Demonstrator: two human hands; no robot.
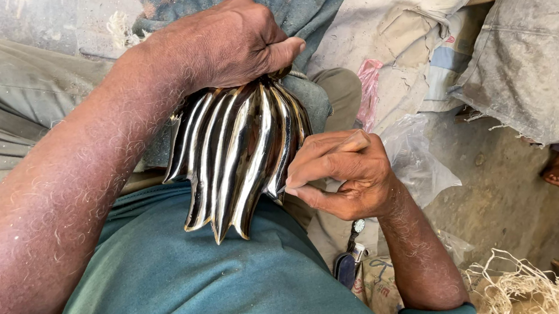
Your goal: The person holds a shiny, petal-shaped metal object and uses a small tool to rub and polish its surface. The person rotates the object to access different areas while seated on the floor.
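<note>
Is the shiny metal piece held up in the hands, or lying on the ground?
Held up: left hand grips the ribbed metal piece on top, right hand beside.

The fluted, mirror-polished silver-and-gold metal piece [240,158] gleams above a plain teal cloth shirt [168,291]; pink plastic scrap [369,89] lies beside it.

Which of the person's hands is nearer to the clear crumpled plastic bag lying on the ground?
The right hand: it pinches the edge of the shiny ribbed metal piece, just beside the clear plastic bag. The left hand grips the piece's top, farther away.
</note>
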